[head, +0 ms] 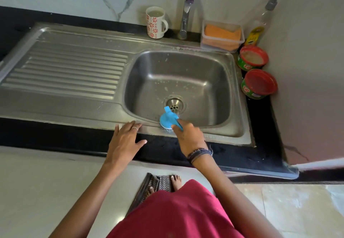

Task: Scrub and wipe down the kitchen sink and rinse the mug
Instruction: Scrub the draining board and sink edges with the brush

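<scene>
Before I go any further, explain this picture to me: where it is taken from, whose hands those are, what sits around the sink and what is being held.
There is one picture, from a camera worn on a person's head, looking down at their own two bare hands; no machine is involved. The right hand grips a round blue-handled scrubber with a steel-wool pad at the near edge of the stainless steel sink basin. The left hand rests open, fingers straight, on the black countertop edge. Behind the basin stands a white mug with red flowers, holding cloudy liquid, beside the steel tap. To the right lie a clear plastic box with an orange sponge, a clear pump bottle and two red-and-green round tubs.
</scene>
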A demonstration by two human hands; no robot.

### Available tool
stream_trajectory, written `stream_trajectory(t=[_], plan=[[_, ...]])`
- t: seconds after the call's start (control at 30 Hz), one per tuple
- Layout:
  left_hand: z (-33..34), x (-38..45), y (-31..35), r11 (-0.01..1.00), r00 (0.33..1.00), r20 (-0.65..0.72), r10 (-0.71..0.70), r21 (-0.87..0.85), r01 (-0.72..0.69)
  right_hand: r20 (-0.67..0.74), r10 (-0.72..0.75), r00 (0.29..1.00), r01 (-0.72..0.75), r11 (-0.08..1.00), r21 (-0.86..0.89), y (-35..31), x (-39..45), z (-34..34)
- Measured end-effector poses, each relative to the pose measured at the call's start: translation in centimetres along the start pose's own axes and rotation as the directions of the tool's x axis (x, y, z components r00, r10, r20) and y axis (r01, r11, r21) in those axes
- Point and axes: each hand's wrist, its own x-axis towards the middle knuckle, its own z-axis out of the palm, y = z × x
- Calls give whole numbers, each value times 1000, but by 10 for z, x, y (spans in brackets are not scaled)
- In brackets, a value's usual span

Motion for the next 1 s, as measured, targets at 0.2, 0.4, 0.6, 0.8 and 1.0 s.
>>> stream_trajectory(t=[0.2, 0.4, 0.6, 0.8, 1.0], plan=[[-1, -7, -9, 999, 999, -27, -22, -37, 21, -122, 239, 963, -245, 969, -36, 70, -11, -50], [0, -10, -16, 999, 998, -46, -32, -33, 31, -71, 223, 972, -228, 971, -73, 48, -5, -45], [0, -9, -18, 1000, 999, -37, -23, -5, 23, -2, -34, 999, 34, 994, -105, -20, -12, 19], [-3, -14, -30, 998, 997, -73, -15, -68, 10, -175, 199, 964, -223, 966, -131, 48, -45, -30], [-2, -18, -36, 998, 998, -61, -32, -62, 29, -98, 126, 987, -137, 984, -114, 13, -33, -13]])
